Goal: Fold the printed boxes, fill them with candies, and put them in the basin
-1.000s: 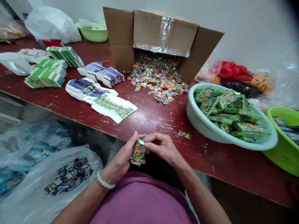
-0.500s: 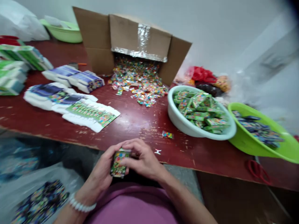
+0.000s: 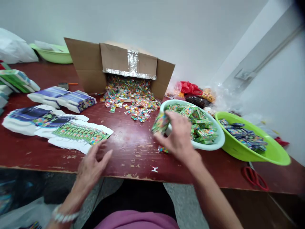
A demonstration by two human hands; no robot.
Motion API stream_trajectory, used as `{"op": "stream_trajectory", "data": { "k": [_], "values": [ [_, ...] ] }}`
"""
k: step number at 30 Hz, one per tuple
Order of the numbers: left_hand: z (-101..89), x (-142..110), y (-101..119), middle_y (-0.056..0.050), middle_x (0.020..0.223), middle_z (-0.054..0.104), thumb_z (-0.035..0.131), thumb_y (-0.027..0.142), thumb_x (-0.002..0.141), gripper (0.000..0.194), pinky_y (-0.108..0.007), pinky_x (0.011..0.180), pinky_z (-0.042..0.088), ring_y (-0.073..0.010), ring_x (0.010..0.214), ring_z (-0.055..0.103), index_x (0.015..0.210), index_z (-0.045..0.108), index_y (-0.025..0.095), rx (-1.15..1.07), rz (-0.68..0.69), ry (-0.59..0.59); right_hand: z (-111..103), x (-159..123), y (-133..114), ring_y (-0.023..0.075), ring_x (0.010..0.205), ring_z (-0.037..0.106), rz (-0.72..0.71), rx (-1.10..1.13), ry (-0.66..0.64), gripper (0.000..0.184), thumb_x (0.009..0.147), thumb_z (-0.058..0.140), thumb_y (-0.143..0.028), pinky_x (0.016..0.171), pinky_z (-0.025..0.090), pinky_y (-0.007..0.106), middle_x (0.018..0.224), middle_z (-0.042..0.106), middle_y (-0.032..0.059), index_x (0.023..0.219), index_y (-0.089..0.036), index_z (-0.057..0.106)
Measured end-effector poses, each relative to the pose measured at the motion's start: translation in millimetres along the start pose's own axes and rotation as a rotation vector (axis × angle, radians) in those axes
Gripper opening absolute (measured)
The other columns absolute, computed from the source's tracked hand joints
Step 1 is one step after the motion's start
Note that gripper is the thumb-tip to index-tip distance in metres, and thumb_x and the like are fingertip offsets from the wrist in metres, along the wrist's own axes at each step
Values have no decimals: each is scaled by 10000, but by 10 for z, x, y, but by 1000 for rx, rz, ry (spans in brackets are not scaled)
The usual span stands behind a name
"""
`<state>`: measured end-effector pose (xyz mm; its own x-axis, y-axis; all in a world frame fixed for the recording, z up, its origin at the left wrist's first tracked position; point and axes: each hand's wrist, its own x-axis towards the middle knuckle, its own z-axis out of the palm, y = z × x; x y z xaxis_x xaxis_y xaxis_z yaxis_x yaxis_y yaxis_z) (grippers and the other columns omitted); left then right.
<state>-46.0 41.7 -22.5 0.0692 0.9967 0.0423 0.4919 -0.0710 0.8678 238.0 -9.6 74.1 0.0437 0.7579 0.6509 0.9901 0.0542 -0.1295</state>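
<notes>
One small green box (image 3: 160, 123) is gripped in the right hand (image 3: 178, 133), pinched between thumb and fingers at the left rim of a pale blue basin (image 3: 211, 147). Whether it touches that rim cannot be told. It is an upright-looking, slim carton, tilted, its printed face blurred into patches of green, yellow, red and dark tones; lettering is too smeared to read. The basin holds a loose heap of similar boxes (image 3: 202, 122), their sides bright green and their faces patterned with round coloured shapes, lying at all angles.

The left hand (image 3: 91, 163) is open, thumb spread from the curved fingers, just beside a fanned row of flat cartons (image 3: 78, 132). These show the same green with multicoloured rounds, repeated in narrow overlapping strips, with white flaps along both long edges.

On the worn red tabletop (image 3: 133, 149), a clear packet of coloured candy (image 3: 163, 149) lies partly behind the right hand. A small white scrap (image 3: 154, 169) sits near the front edge, between the two hands.
</notes>
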Motion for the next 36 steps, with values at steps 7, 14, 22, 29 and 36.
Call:
{"op": "stream_trajectory", "data": {
  "k": [7, 14, 22, 29, 36],
  "values": [
    [-203, 525, -194, -254, 1228, 565, 513, 563, 922, 599, -510, 819, 455, -443, 1107, 507, 1331, 588, 133, 1035, 121, 107, -172, 492, 785, 421, 1303, 475, 116, -209, 234, 732, 838, 712, -508, 1050, 342, 613, 1376, 556, 245, 1434, -159, 468],
    [-254, 634, -217, -237, 1184, 562, 501, 581, 932, 554, -474, 835, 412, -412, 1097, 495, 1227, 627, 129, 1079, 217, -17, 240, -115, -135, 321, 1165, 608, -94, 206, 76, 413, 892, 680, -352, 1000, 448, 522, 1275, 668, 124, 1278, -229, 598],
    [-289, 525, -136, -206, 1185, 610, 594, 561, 872, 541, -463, 882, 396, -387, 1110, 508, 1205, 631, 136, 916, 315, 122, 834, -429, -777, 268, 1098, 624, 143, 799, -315, 445, 876, 681, -335, 932, 501, 432, 1271, 645, 140, 1290, -205, 578],
    [-146, -113, 136, -108, 1131, 709, 788, 435, 742, 530, -368, 905, 459, -297, 1047, 647, 1190, 609, 215, -94, 76, -93, 937, -316, -939, 181, 836, 652, 638, 1401, -437, 317, 845, 683, -420, 786, 512, 300, 938, 740, 63, 1032, -164, 687],
    [-167, -469, 191, -151, 1003, 759, 812, 484, 721, 518, -353, 832, 529, -265, 874, 728, 1070, 716, 114, -984, -381, -931, 619, -473, -951, 118, 631, 587, 587, 1608, -697, 260, 841, 727, -420, 583, 487, 232, 798, 687, 6, 981, -204, 692]
  ]
}}
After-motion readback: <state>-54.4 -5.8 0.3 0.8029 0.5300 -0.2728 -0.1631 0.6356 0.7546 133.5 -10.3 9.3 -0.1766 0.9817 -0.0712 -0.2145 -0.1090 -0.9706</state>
